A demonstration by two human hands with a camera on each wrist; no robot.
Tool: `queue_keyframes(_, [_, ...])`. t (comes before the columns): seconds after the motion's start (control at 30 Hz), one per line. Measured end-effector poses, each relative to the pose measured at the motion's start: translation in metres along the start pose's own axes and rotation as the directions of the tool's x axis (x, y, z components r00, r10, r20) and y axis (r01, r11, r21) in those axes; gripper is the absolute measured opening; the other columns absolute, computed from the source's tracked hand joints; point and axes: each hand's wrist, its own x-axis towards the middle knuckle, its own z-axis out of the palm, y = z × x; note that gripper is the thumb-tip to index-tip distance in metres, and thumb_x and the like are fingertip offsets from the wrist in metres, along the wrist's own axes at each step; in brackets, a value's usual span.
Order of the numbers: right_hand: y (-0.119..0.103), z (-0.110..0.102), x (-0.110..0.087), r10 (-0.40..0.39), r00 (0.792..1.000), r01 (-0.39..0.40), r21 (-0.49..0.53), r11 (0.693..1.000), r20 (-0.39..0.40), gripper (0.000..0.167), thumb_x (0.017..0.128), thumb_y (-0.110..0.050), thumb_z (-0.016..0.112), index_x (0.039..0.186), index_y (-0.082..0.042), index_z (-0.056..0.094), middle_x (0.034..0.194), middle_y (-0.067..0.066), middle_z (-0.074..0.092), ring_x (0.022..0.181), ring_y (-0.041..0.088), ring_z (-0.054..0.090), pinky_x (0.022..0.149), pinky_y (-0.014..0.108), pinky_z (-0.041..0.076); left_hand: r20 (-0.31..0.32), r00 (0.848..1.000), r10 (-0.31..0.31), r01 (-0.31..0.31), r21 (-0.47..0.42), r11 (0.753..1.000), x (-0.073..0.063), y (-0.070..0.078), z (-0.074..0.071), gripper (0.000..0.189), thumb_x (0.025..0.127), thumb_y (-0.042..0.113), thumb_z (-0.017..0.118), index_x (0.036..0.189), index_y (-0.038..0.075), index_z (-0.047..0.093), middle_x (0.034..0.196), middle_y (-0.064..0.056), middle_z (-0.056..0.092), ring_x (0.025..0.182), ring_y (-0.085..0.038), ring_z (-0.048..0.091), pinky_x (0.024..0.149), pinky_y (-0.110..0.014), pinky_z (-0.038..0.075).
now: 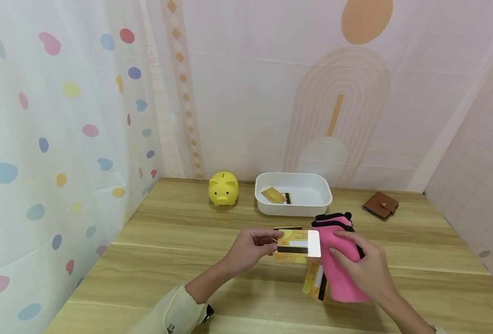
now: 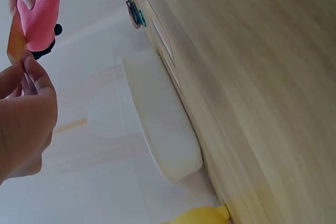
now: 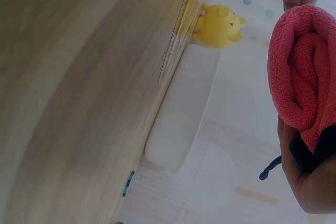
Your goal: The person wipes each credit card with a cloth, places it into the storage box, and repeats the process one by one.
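Between the thumb and fingers of my left hand (image 1: 248,253) is a yellow bank card (image 1: 292,244) with a black stripe, its right end bright with glare. Other card edges show behind it; whether they are held too is unclear. My right hand (image 1: 367,264) grips a folded pink fleecy cloth (image 1: 342,269) with black trim, just right of the card. In the right wrist view the cloth (image 3: 302,72) shows its rolled layers and a black cord. Another yellow card (image 1: 314,281) appears below, partly covered by the cloth.
A white plastic tub (image 1: 309,190) stands at the back with a gold card (image 1: 274,195) and a striped card inside. Left of it sits a yellow piggy bank (image 1: 223,189). A brown snap wallet (image 1: 381,205) lies at the back right of the wooden table (image 1: 167,241).
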Motion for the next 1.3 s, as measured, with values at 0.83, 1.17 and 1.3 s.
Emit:
queue_keyframes(0.83, [-0.002,-0.005,0.002,0.037,0.999,-0.037,0.040,0.999,-0.013,0.040,0.076,-0.004,0.085,0.113,-0.012,0.072,0.091,0.010,0.072,0.050,0.006,0.050,0.040,0.021,0.044,-0.138,0.990,-0.040,0.043,0.016,0.999,0.007,-0.002,0.010,0.017,0.094,0.009,0.068,0.094,-0.008,0.072,0.084,-0.020,0.071,0.075,-0.019,0.064,0.063,-0.023,0.056])
queue_keyframes(1.17, [-0.011,-0.005,0.001,0.023,0.999,-0.019,0.086,0.996,-0.046,0.040,0.076,-0.001,0.084,0.113,-0.011,0.072,0.094,0.013,0.073,0.058,0.008,0.061,0.044,0.021,0.050,-0.070,0.996,-0.046,0.047,0.015,0.999,0.006,-0.003,0.008,0.015,0.097,0.003,0.061,0.101,-0.008,0.069,0.088,-0.018,0.070,0.083,-0.026,0.066,0.065,-0.025,0.057])
queue_keyframes(1.3, [-0.016,-0.002,0.001,-0.035,0.998,0.039,0.100,0.994,-0.047,0.042,0.074,0.001,0.085,0.112,-0.011,0.072,0.092,0.012,0.073,0.059,0.006,0.060,0.044,0.020,0.049,-0.052,0.997,-0.050,0.051,0.012,0.999,0.006,-0.004,0.009,0.015,0.098,0.004,0.061,0.102,-0.009,0.068,0.089,-0.018,0.070,0.082,-0.020,0.067,0.065,-0.026,0.057])
